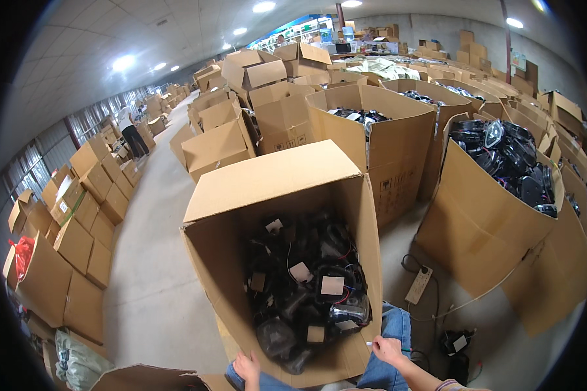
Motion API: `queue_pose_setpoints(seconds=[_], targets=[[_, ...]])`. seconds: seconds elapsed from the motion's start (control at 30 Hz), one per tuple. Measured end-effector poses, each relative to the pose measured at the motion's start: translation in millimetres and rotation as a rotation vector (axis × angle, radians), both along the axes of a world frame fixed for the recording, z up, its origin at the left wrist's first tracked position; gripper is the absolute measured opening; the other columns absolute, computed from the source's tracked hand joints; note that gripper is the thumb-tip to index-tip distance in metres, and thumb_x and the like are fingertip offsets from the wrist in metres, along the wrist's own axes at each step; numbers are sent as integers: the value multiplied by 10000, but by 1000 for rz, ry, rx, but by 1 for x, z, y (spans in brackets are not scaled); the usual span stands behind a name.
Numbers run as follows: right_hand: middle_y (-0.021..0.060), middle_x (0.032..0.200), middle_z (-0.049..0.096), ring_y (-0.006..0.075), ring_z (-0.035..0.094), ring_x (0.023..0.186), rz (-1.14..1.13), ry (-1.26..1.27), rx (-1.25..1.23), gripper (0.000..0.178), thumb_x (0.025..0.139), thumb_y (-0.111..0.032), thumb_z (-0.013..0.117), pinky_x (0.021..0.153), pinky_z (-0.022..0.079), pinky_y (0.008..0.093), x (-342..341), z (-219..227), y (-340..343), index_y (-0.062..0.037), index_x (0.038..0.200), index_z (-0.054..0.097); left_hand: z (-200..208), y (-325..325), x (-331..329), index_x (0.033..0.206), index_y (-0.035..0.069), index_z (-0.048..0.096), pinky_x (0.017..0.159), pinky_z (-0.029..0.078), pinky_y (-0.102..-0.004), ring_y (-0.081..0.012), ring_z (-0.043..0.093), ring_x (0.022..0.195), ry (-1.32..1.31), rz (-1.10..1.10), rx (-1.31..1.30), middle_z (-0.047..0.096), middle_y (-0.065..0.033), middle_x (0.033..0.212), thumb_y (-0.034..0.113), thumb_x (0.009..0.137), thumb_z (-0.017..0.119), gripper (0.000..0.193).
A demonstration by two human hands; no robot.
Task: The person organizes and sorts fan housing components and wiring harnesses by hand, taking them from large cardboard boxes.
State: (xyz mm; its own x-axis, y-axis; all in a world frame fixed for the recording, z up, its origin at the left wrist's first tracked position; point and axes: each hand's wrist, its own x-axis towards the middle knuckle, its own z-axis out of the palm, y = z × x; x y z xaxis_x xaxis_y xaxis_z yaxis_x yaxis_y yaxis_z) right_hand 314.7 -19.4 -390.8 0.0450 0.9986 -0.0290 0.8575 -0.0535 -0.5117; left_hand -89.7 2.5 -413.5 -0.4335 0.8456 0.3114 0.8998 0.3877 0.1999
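Nearest the camera, the left hand (246,367) lies at the near left edge of the open carton (274,179); whether it grips cannot be told. The right hand (388,350) is curled by the near right corner, a small white item (370,343) at its fingertips; its hold on the cardboard is unclear. The carton stands centre, black parts (292,306) heaped inside. In this inspector's judgement, steadying it calls for even pressure at both corners, with loose wires kept inside the rim.

brown box (270,179), black parts (275,337), whitish labels (332,285), blue jeans (396,326), grey floor (143,287).
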Motion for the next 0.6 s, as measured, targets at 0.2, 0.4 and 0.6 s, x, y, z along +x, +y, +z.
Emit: queue_pose_setpoints(seconds=[0.2, 0.4, 0.6], targets=[[126, 574, 577, 314, 573, 549, 8, -7, 13, 133, 731, -215, 541, 498, 443, 429, 0, -4, -1, -95, 686, 576, -5, 0, -1, 783, -18, 540, 689, 403, -377, -323, 544, 745, 24, 24, 33, 563, -174, 754, 267, 690, 608, 308], [124, 576, 579, 307, 578, 551, 2, -5, 33, 139, 731, -221, 543, 498, 448, 422, 0, -4, -2, -95, 689, 584, -4, -2, -1, 774, -19, 536, 688, 402, -382, -327, 542, 738, 19, 18, -1, 560, -175, 752, 261, 691, 606, 300], [129, 564, 573, 308, 574, 538, 12, -14, 38, 141, 727, -220, 533, 483, 441, 427, 0, -5, -2, -90, 679, 558, -4, -2, -1, 798, -32, 537, 687, 402, -398, -340, 544, 756, 1, 5, -13, 568, -188, 783, 280, 710, 585, 328]])
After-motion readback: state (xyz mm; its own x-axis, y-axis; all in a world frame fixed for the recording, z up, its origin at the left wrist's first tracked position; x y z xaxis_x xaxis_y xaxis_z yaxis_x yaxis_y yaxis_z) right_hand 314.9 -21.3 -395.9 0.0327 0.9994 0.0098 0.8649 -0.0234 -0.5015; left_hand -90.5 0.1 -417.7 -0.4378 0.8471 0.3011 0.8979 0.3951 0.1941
